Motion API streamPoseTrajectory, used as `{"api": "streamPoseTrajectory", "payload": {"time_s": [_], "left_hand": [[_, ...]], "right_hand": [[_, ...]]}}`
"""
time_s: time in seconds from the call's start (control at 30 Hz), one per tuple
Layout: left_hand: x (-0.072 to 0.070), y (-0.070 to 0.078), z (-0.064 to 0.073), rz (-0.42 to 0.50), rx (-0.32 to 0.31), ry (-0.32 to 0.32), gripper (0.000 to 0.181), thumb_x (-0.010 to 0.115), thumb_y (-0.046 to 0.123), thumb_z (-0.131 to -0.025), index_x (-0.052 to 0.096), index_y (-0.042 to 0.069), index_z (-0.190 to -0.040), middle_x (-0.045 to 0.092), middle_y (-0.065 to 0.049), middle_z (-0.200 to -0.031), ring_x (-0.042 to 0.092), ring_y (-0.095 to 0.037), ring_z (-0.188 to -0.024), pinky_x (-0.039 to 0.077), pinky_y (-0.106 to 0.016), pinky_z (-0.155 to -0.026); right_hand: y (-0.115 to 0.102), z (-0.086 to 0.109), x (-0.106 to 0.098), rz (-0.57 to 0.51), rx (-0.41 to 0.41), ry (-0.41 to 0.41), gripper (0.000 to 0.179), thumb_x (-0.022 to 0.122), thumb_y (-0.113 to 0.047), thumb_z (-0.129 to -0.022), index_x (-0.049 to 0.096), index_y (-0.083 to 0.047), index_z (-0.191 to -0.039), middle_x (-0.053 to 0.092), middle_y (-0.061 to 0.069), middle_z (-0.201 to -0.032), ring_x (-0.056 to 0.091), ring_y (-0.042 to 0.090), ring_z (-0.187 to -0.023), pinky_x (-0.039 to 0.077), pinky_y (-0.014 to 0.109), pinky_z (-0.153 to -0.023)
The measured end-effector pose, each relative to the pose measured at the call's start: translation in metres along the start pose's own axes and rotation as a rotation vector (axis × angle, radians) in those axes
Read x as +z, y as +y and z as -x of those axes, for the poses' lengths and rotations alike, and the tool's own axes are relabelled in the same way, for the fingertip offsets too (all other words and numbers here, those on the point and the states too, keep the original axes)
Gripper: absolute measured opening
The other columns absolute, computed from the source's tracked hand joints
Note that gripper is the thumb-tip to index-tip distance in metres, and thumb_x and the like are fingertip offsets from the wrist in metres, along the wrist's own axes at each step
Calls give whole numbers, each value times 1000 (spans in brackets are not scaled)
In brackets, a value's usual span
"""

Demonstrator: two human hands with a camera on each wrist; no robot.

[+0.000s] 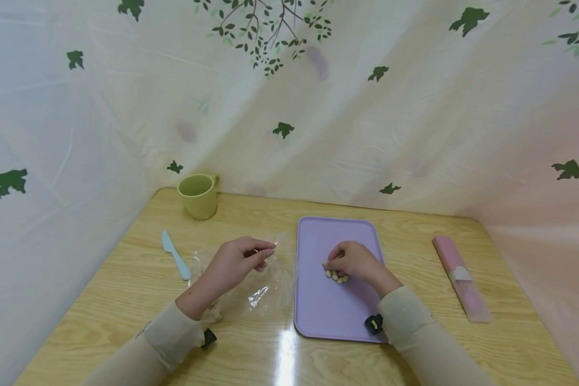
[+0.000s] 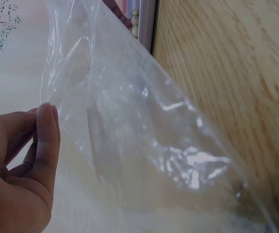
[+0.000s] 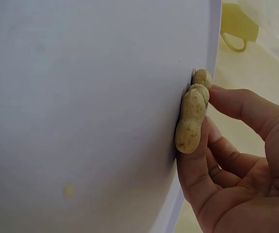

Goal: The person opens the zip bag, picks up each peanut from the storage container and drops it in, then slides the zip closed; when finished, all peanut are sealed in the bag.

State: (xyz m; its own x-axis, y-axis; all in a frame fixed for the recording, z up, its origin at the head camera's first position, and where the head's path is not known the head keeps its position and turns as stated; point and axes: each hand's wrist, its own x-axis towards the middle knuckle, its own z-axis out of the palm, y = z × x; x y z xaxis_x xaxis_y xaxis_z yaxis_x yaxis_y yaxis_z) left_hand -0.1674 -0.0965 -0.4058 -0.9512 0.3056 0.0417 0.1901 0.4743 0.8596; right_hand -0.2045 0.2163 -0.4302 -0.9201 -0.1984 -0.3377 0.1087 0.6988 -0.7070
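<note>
My left hand (image 1: pixel 238 262) pinches the edge of a clear plastic bag (image 2: pixel 129 126) between thumb and fingertips, left of the tray. The bag hangs spread below and beside that hand. Over a purple tray (image 1: pixel 338 311), my right hand (image 1: pixel 359 262) has its thumb and fingers around an unshelled peanut (image 3: pixel 202 77). Another peanut (image 3: pixel 191 121) lies in front of it, close against the fingers. Several peanuts (image 1: pixel 335 275) form a short row on the tray under the right hand, which partly covers them. Something pale (image 1: pixel 213 312) shows low in the bag, partly behind the left wrist.
A green mug (image 1: pixel 200 198) stands at the back left of the wooden table (image 1: pixel 251 354). A light blue plastic knife (image 1: pixel 176 256) lies left of the bag. To the tray's right is a pink folded case (image 1: pixel 458 276) with a white band. Patterned curtains (image 1: pixel 318 118) surround the table.
</note>
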Motion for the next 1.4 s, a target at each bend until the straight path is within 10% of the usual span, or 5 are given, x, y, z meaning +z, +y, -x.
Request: {"api": "streamPoseTrajectory", "payload": {"time_s": [1.4], "left_hand": [[3,1,0,4,20,3,24,72,20,-104,79,9,-124,80,-6,-102,75,-9,-82,68,-29,-76]], "right_hand": [[-16,13,-5,-144,-7,107,28,78,-30,-100,75,-4,-112,77,13,-105,72,15,-83,67,34,-79]]}}
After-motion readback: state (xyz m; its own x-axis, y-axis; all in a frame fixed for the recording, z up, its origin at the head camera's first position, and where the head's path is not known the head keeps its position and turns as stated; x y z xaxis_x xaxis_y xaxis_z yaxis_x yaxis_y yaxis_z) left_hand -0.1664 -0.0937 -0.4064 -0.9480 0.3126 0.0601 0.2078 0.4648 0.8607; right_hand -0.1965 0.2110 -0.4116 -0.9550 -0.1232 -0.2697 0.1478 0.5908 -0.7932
